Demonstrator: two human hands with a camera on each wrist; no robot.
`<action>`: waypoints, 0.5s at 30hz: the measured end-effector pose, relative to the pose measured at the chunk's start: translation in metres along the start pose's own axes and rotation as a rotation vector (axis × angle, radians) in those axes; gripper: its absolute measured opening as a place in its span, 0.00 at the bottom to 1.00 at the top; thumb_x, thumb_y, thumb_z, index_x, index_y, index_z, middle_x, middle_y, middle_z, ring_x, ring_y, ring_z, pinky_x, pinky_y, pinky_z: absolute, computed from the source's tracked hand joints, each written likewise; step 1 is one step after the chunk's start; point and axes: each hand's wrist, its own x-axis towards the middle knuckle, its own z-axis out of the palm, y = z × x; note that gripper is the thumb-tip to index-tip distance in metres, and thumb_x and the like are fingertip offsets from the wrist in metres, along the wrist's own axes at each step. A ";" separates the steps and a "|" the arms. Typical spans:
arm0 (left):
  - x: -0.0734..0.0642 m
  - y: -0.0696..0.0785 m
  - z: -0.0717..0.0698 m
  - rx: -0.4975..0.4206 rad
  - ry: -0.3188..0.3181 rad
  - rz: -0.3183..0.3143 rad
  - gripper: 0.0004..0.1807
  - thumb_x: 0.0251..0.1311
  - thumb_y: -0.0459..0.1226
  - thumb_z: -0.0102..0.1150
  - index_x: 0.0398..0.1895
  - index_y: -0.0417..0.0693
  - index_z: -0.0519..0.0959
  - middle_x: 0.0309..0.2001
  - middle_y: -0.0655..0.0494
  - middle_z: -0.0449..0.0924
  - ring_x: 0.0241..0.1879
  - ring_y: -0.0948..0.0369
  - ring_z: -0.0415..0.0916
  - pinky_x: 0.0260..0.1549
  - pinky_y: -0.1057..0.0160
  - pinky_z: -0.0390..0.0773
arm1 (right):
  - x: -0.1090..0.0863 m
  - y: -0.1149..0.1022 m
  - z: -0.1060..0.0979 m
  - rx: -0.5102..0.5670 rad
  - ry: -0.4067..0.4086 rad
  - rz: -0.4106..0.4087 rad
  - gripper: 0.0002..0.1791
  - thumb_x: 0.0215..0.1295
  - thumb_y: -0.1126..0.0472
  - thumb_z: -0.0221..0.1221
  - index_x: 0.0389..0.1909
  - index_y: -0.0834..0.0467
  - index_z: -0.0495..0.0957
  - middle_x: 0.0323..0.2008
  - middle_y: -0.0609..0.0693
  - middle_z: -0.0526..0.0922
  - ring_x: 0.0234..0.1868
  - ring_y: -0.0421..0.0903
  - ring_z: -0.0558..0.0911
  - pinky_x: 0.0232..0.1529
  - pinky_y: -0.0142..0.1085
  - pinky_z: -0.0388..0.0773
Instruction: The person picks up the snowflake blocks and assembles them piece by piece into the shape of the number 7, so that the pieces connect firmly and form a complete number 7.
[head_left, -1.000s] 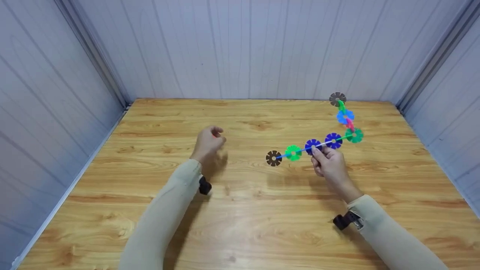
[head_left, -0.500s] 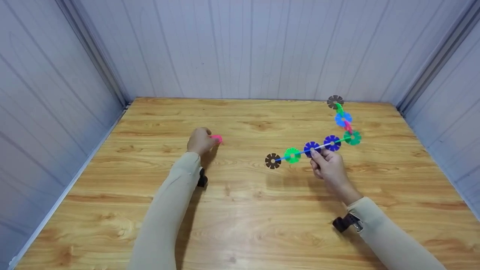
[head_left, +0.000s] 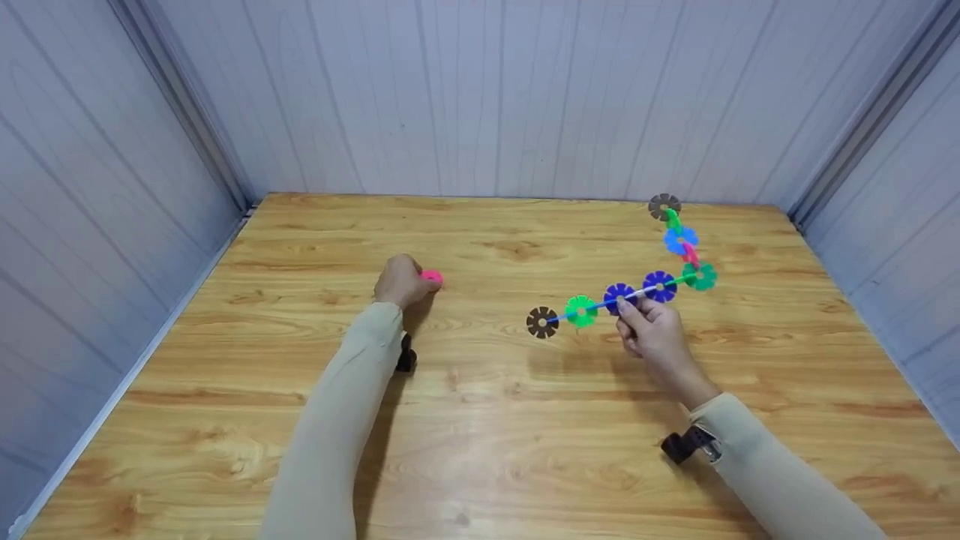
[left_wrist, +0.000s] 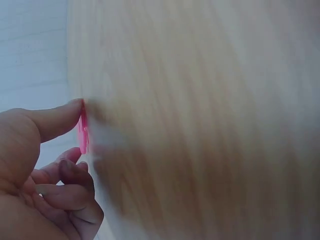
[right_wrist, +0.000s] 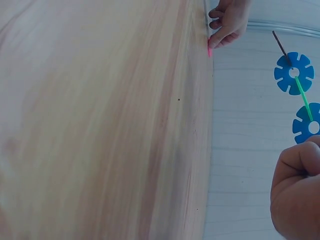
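Note:
My left hand (head_left: 400, 281) is low over the left-middle of the table. Its thumb and a finger hold a small pink notched disc (head_left: 432, 278) at the edges. In the left wrist view the pink disc (left_wrist: 83, 131) shows edge-on, between thumb tip and fingertip. My right hand (head_left: 656, 330) pinches a chain of interlocking snowflake discs (head_left: 581, 311) near its middle, at a dark blue disc (head_left: 619, 294). The chain hangs above the table and bends upward at a green disc (head_left: 700, 276). In the right wrist view, blue discs (right_wrist: 294, 73) of the chain show above that hand.
The wooden table (head_left: 480, 420) has pale panelled walls (head_left: 465, 97) at the back and both sides. Black wrist cameras are strapped at the left (head_left: 406, 355) and right (head_left: 679, 448) sleeves.
My left hand has moved slightly left and turned, so the pink disc, mostly hidden before, shows past the thumb. The right hand and chain have drifted slightly left.

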 end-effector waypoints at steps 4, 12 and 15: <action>-0.004 0.000 -0.002 -0.040 0.007 0.014 0.25 0.55 0.43 0.73 0.51 0.36 0.78 0.48 0.44 0.80 0.43 0.52 0.75 0.44 0.51 0.76 | 0.000 0.000 0.000 -0.005 -0.008 -0.009 0.14 0.77 0.64 0.49 0.30 0.68 0.70 0.16 0.49 0.70 0.12 0.36 0.63 0.12 0.26 0.55; -0.009 -0.001 0.001 -0.085 -0.009 0.069 0.23 0.59 0.40 0.69 0.53 0.39 0.72 0.45 0.45 0.77 0.42 0.52 0.73 0.41 0.53 0.74 | -0.001 0.001 -0.001 -0.004 0.000 -0.010 0.13 0.77 0.65 0.49 0.29 0.66 0.71 0.16 0.49 0.70 0.12 0.36 0.63 0.12 0.26 0.55; -0.009 -0.004 0.003 -0.169 -0.022 0.071 0.22 0.62 0.37 0.66 0.55 0.39 0.73 0.43 0.46 0.75 0.39 0.54 0.72 0.36 0.57 0.75 | -0.002 0.001 0.000 0.006 0.000 -0.005 0.14 0.77 0.64 0.50 0.29 0.66 0.70 0.16 0.49 0.70 0.12 0.36 0.63 0.13 0.26 0.54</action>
